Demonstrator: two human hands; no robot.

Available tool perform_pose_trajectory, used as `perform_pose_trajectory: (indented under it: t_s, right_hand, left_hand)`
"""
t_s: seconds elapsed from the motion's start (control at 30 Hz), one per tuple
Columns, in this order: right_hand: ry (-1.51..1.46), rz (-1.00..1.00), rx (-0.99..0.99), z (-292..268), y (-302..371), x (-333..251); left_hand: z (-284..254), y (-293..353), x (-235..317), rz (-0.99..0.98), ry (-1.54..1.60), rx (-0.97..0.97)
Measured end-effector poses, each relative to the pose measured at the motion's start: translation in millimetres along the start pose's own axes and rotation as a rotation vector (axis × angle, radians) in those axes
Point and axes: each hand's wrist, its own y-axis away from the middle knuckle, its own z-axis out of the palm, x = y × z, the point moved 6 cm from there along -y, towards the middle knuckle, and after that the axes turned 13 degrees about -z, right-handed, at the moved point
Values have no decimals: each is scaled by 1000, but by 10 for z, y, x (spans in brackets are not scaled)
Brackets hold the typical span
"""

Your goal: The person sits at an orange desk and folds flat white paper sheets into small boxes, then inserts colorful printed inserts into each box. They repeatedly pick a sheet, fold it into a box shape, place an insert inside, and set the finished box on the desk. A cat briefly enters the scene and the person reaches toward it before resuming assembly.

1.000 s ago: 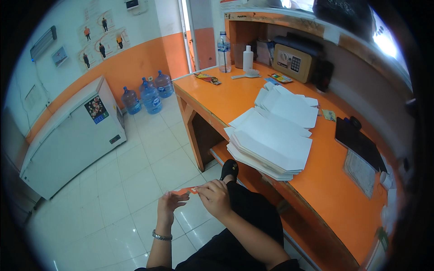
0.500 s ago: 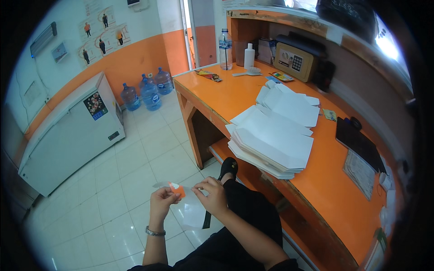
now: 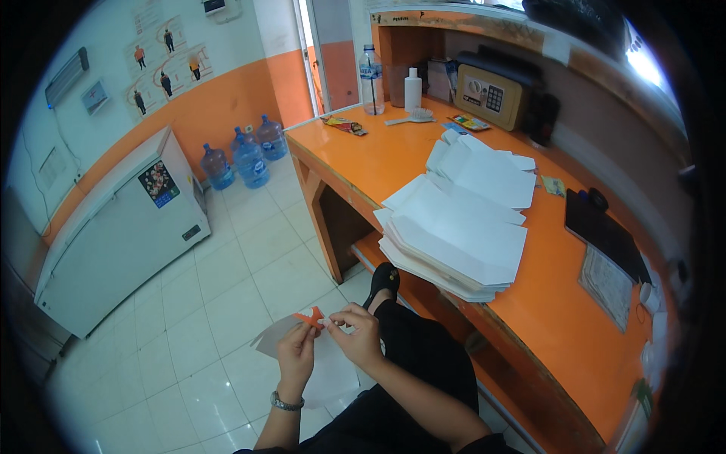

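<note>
Over my lap, my left hand (image 3: 296,354) pinches a small orange-and-white piece that looks like a sticker (image 3: 308,315), thumb against fingers. My right hand (image 3: 357,334) meets it from the right, fingertips closed on the sticker's edge. A pale, thin sheet (image 3: 272,337) sticks out beyond my left hand, and more of it seems to hang below between my forearms. How the sticker and sheet join is hidden by my fingers. To the right, a stack of flat white cardboard box blanks (image 3: 461,234) lies on the orange desk (image 3: 393,159).
On the desk stand a water bottle (image 3: 371,82), a white bottle (image 3: 412,91) and a gold safe (image 3: 490,94). A hairbrush (image 3: 414,117) and a dark tablet-like slab (image 3: 605,231) lie there too. At left are a chest freezer (image 3: 125,234) and several large water jugs (image 3: 248,160).
My left hand has moved right and slightly down, closer to my right hand. The sticker has tilted and looks bent, and the sheet has swung lower.
</note>
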Motion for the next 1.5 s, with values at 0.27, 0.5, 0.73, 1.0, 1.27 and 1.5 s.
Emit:
perform_pose_trajectory:
  t_s: [0.27,0.5,0.73,1.0,1.27,1.5]
  right_hand:
    - [-28,-64,-37,-51,-28,-107]
    - [5,-47,23,-173,-62,-138]
    - [-17,-68,33,-279,-176,-159]
    - [-68,-59,-22,-283,-237,-223]
    - [-96,-57,-47,-141,-5,108]
    - [62,-135,-23,275,34,197]
  left_hand:
    - [45,37,-8,-83,13,-79]
    - [251,208,152,56,46,-22]
    - [304,136,-8,-125,385,-29]
    - [188,15,-32,-198,284,91]
    - [58,-295,-413,-212,379,-171]
    - [-292,-246,-231,-307,154,-103]
